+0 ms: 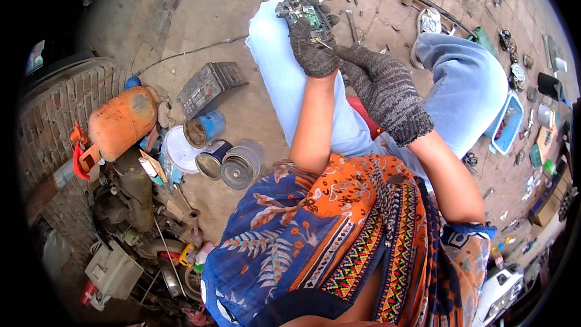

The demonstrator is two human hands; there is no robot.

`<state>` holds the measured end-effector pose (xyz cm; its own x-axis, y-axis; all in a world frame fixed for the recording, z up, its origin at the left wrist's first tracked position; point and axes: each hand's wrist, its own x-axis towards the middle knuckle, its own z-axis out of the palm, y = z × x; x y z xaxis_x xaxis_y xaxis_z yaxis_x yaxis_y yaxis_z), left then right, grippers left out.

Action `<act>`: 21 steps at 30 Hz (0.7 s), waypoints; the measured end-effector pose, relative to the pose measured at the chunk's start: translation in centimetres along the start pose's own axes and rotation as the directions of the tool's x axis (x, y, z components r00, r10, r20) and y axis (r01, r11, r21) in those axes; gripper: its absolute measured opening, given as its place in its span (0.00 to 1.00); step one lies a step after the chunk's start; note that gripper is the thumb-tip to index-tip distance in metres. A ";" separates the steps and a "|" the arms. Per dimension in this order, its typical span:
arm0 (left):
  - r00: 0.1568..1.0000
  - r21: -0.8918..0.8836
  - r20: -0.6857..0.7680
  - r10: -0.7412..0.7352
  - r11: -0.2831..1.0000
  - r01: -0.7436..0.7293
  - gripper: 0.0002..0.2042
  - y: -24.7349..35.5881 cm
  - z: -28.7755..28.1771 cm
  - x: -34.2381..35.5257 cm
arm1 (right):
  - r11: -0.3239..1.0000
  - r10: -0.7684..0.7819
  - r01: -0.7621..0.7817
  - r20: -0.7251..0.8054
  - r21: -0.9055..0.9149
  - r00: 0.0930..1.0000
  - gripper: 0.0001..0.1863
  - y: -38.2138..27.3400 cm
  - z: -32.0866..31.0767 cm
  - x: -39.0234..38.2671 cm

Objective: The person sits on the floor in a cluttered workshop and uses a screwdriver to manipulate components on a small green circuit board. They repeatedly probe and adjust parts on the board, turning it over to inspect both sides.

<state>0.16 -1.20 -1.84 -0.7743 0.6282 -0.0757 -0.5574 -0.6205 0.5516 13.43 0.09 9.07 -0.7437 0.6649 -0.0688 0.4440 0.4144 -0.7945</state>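
Note:
My left hand point(311, 54), in a dark knitted glove, grips a dark device with an exposed green circuit board point(307, 13), held above my left knee. My right hand point(376, 82), in a grey-black knitted glove, is closed and reaches in close beside the left one. A thin metal tool point(322, 42) sticks out from its fingertips toward the lower edge of the device. The rest of that tool is hidden by the glove. On the ground just past my hands lies a flat metal tool, perhaps a chisel point(352, 26), among small dark bits.
To the left are a black plastic casing point(207, 89), a blue tin point(206, 128), other open cans and a white lid point(181, 149). An orange gas cylinder point(123, 122) stands by the brick wall. At right, a blue basin point(507, 122) sits among scattered tools and parts.

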 end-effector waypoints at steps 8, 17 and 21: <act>0.990 0.005 0.137 0.028 1.000 -0.029 0.20 1.6 -1.0 1.2 | 0.994 0.066 -0.068 -0.031 -0.080 0.997 0.14 -0.9 2.8 1.9; 0.920 -0.314 0.309 -0.239 0.888 0.336 0.24 3.3 0.8 1.5 | 0.992 0.032 -0.028 -0.036 0.121 0.999 0.13 0.7 -1.5 0.1; 0.939 -0.402 0.207 -0.276 0.850 0.339 0.24 2.9 0.1 1.4 | 0.997 -0.029 0.030 -0.012 0.064 0.999 0.13 0.5 -2.2 0.3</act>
<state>-2.54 -2.09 -0.24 -0.5107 0.8582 -0.0514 -0.8571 -0.5035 0.1093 14.53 1.87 9.98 -0.7507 0.6596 -0.0383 0.3882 0.3934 -0.8334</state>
